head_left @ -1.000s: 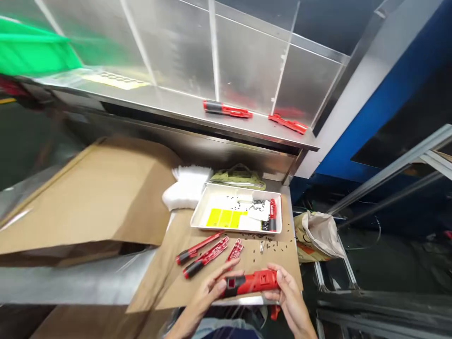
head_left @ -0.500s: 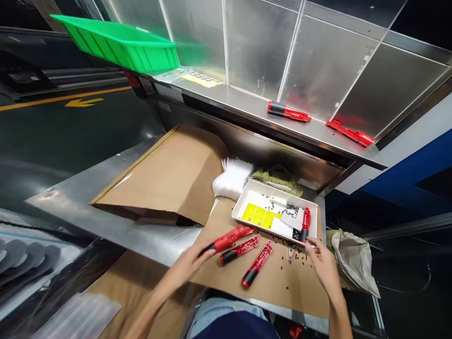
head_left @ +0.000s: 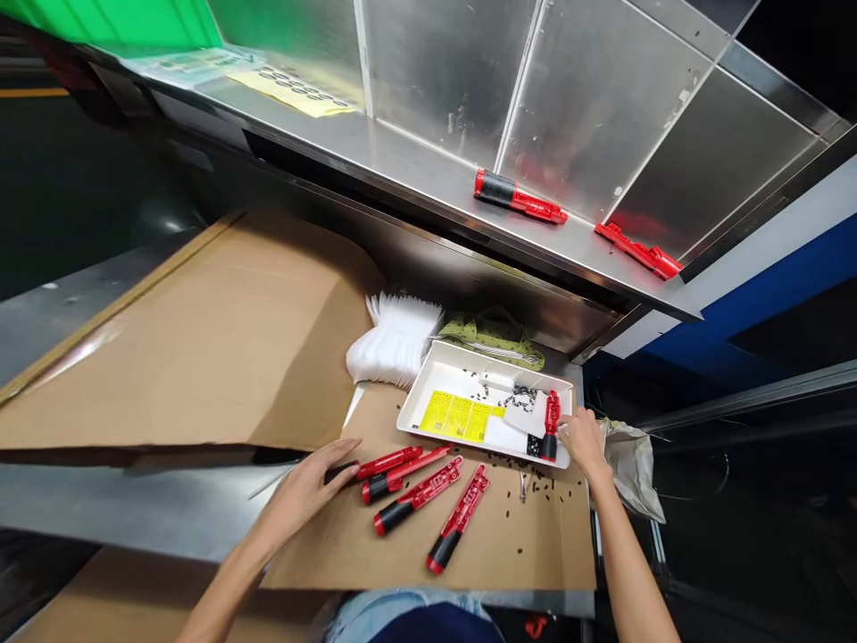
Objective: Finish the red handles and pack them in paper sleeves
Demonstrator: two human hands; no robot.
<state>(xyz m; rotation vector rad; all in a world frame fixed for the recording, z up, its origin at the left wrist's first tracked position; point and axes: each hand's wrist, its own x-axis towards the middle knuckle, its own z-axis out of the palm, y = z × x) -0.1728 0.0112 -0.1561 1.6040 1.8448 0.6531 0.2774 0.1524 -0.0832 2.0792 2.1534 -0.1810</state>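
Observation:
My left hand [head_left: 308, 489] lies open over the black end of a red-and-black tool handle [head_left: 388, 463] on a brown cardboard sheet [head_left: 321, 563]. Beside it, several more red-and-black handles [head_left: 419, 496] lie side by side at a slant. My right hand [head_left: 582, 442] reaches into a white plastic tray [head_left: 435, 393], its fingertips against an upright red-and-black handle [head_left: 550, 427]. Whether those fingers grip it is unclear. The tray also holds yellow printed sheets [head_left: 455, 418], white papers, and small black screws. More screws are scattered on the cardboard.
A small metal tool [head_left: 522, 487] lies among the screws. Behind the tray are white foam sheets [head_left: 395, 339] and a green patterned bag [head_left: 492, 339]. A steel shelf [head_left: 402, 152] above carries two red parts [head_left: 519, 195]. A large cardboard sheet [head_left: 201, 339] spreads left; a paper sack [head_left: 629, 469] sits right.
The red handle held in both hands now lies on the cardboard under my left hand. My right hand has moved to the handle in the tray. The view has swung, and the green bin has mostly left the frame.

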